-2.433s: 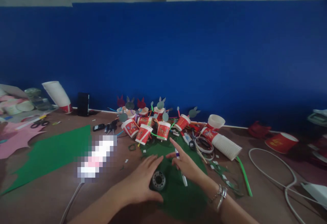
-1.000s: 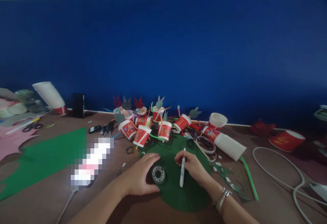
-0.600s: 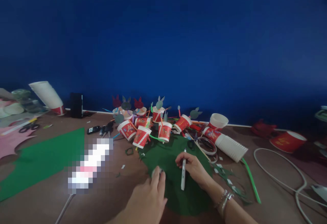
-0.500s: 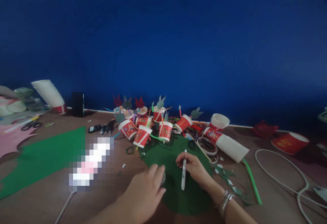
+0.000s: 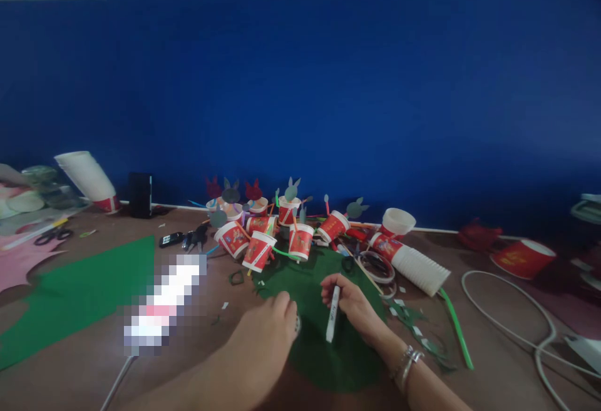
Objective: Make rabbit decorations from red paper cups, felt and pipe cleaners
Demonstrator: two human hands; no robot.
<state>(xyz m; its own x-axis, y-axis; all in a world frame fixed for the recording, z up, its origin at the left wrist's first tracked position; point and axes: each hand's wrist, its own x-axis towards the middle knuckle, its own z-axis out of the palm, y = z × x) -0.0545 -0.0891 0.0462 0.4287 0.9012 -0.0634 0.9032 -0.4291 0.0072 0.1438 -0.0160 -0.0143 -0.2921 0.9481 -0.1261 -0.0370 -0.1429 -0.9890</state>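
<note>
A white marker [image 5: 333,314] is held in my right hand [image 5: 346,301], its lower end pointing toward me over the dark green paper [image 5: 323,361]. My left hand [image 5: 270,336] is at the left part of that paper, fingers curled over a small round object [image 5: 297,325] that shows only at its edge, so what it is stays unclear. Just beyond the paper stand and lean several red-and-white paper cups [image 5: 300,241] with pipe-cleaner arms and rabbit-shaped heads [image 5: 292,189].
At the right lie a stack of cups [image 5: 420,267], a green pipe cleaner [image 5: 457,329] and a white cable [image 5: 509,304]. To the left are green paper [image 5: 94,286], keys [image 5: 195,236], black scissors [image 5: 54,234] and a pixelated bright object [image 5: 164,304]. A blue wall panel [image 5: 300,86] rises behind.
My left fingers have curled in more around the small round object. The marker has tilted slightly in my right hand and sits lower in its fingers. The view has shifted slightly.
</note>
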